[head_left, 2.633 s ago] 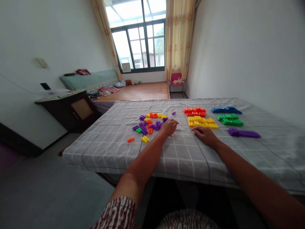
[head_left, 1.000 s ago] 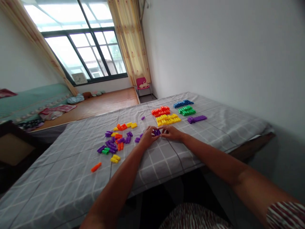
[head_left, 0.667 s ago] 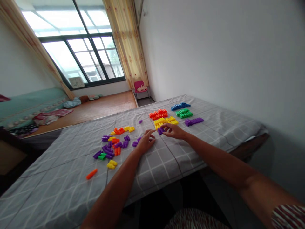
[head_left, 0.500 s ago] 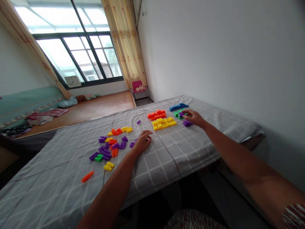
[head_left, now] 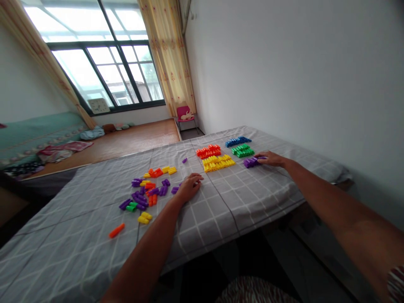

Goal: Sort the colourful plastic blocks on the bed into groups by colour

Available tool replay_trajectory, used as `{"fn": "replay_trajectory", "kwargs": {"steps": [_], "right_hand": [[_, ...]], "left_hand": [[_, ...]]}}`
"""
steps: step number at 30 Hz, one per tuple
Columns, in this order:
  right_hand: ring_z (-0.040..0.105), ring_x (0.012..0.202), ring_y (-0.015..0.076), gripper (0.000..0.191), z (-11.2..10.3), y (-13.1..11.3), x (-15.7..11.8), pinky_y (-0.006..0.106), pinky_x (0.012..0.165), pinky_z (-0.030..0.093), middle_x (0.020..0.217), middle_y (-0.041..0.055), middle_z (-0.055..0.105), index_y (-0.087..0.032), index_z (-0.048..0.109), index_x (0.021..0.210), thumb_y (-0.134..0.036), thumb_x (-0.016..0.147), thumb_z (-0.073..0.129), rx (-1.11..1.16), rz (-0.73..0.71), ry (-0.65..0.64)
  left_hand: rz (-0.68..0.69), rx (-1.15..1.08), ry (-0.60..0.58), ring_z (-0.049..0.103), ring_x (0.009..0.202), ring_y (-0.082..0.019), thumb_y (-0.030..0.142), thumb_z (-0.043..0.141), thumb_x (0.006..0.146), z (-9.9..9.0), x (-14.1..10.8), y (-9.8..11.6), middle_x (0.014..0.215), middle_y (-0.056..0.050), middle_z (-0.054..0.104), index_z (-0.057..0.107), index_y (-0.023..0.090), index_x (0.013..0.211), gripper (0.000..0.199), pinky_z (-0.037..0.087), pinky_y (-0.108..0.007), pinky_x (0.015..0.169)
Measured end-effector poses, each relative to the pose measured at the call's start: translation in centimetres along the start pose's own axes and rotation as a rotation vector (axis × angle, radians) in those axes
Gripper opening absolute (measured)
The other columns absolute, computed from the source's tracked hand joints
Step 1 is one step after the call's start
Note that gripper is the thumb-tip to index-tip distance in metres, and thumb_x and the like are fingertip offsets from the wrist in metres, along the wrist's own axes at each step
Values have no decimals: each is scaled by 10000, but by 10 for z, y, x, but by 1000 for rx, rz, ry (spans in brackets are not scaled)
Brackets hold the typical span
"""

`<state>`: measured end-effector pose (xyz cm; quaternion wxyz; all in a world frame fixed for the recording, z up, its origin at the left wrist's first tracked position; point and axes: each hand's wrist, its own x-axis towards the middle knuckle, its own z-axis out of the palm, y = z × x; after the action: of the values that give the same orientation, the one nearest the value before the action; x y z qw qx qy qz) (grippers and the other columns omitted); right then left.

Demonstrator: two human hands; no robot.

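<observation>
My right hand (head_left: 268, 158) is at the right end of the purple row (head_left: 251, 162), its fingers closed on a purple piece. Behind that row lie a green group (head_left: 242, 150) and a blue group (head_left: 238, 141). To their left are an orange group (head_left: 208, 151) and a yellow group (head_left: 218, 163). My left hand (head_left: 191, 185) rests on the cloth with its fingers apart, near a purple piece (head_left: 175, 190) that it partly hides. Left of it are scattered purple pieces (head_left: 139, 199), orange pieces (head_left: 152, 200), green pieces (head_left: 131, 206) and yellow pieces (head_left: 144, 217).
A grey checked cloth (head_left: 195, 227) covers the table. One orange piece (head_left: 116, 230) lies near the front left, and a lone purple piece (head_left: 184, 160) farther back. The white wall (head_left: 284, 75) rises behind the table's right side.
My right hand has moved right and slightly nearer, from over the green group to the purple row, uncovering the green group. My left hand has stayed nearly still.
</observation>
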<state>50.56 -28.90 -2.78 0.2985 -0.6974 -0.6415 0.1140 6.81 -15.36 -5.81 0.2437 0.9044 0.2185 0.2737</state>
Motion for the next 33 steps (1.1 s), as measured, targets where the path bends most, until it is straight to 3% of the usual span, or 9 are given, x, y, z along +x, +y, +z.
{"fn": "replay_trajectory", "kwargs": {"steps": [4,7,10,14,19,24,27,30,33], "right_hand": [[618,1098,283,347,-6,-8,0,420,1018,437,1138,87,706,-183,725,1063,-327,773,600,-91,-41,110],[629,1060,273,325,8,-38,4,435,974,472,1113,73,712,-204,714,1068,-317,798,572,-138,-96,266],[662,955,229,314,49,-84,11,372,843,538,1066,61,722,-225,698,1094,-303,835,540,-39,-231,235],[673,811,189,281,122,-143,12,316,740,542,957,47,735,-248,718,1061,-276,824,570,59,-488,-57],[650,749,187,262,170,-168,9,319,711,520,918,67,725,-217,728,1016,-285,844,543,108,-506,-80],[643,728,187,261,169,-155,9,312,703,507,895,52,731,-207,729,976,-324,864,524,127,-402,-74],[643,723,189,255,168,-151,9,314,706,504,891,49,733,-210,731,963,-331,855,535,125,-379,-70],[639,713,189,246,169,-151,10,317,701,501,877,45,732,-215,731,955,-328,844,543,131,-369,-65],[634,701,188,243,170,-152,11,318,691,495,846,42,727,-211,728,950,-320,843,539,145,-361,-84]], "left_hand": [[11,16,-16,639,863,-135,136,493,810,-1,1,3,1164,-93,615,700,185,1034,309,544,-268,763],[18,42,-34,634,906,-145,127,484,816,-1,1,5,1143,-90,629,696,180,1049,319,537,-268,785],[21,89,-54,634,918,-153,128,485,825,-1,0,2,1090,-79,655,699,179,1039,306,525,-286,840],[-2,174,-14,629,977,-174,100,489,811,-7,-6,-6,1061,-82,675,708,173,1029,318,496,-318,928],[-54,228,117,633,964,-169,83,537,775,-20,-11,-6,1047,-60,686,707,214,1056,353,497,-327,934],[-209,335,416,596,1075,-208,93,546,788,-65,-9,-13,1090,-68,687,704,215,1052,331,443,-369,1013],[-450,390,510,569,1134,-221,102,517,815,-108,-17,-38,1150,-88,668,684,183,1077,321,396,-372,1055],[-720,453,470,543,1166,-239,93,538,803,-144,-38,-70,1153,-108,658,659,154,1091,318,372,-368,1055],[-786,453,325,555,1140,-240,75,673,671,-164,-63,-97,1088,-103,676,663,134,1029,363,384,-328,1018]]}}
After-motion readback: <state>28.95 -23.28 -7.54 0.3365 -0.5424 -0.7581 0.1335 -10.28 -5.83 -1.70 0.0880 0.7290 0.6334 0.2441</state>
